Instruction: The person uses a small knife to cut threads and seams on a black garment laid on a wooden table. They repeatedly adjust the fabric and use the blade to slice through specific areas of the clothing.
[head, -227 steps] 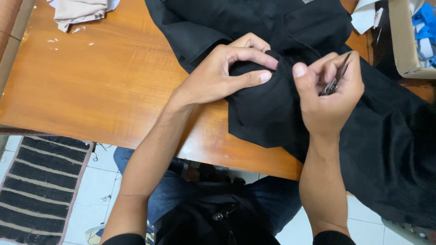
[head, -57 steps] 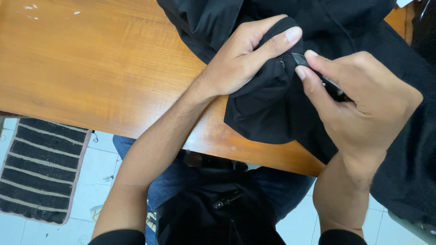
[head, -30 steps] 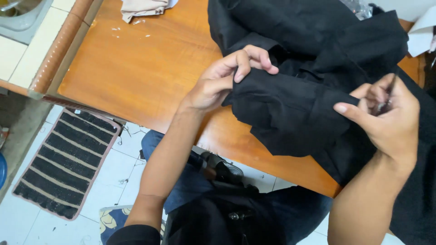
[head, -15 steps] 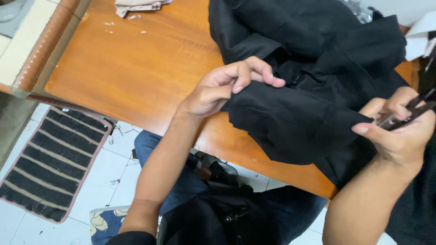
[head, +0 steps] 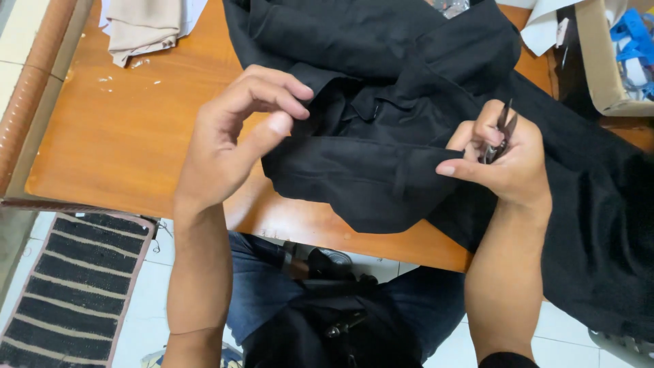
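A black garment [head: 381, 102] lies bunched on the wooden table [head: 129, 136], with a folded edge hanging over the front. My left hand [head: 235, 136] hovers at the garment's left edge, fingers curled and apart, holding nothing. My right hand [head: 504, 160] is at the garment's right side. It grips a small pair of metal snips [head: 501, 129] with the blades pointing up, and its thumb touches the cloth.
A beige folded cloth [head: 139, 27] lies at the table's back left. A cardboard box [head: 610, 58] with blue items stands at the back right, beside white paper [head: 545, 24]. A striped mat [head: 71, 279] lies on the tiled floor at the left. My lap is below the table edge.
My left hand has let go of the garment's fold and lifted off it. My right hand with the snips has moved back toward the cloth. The view has shifted.
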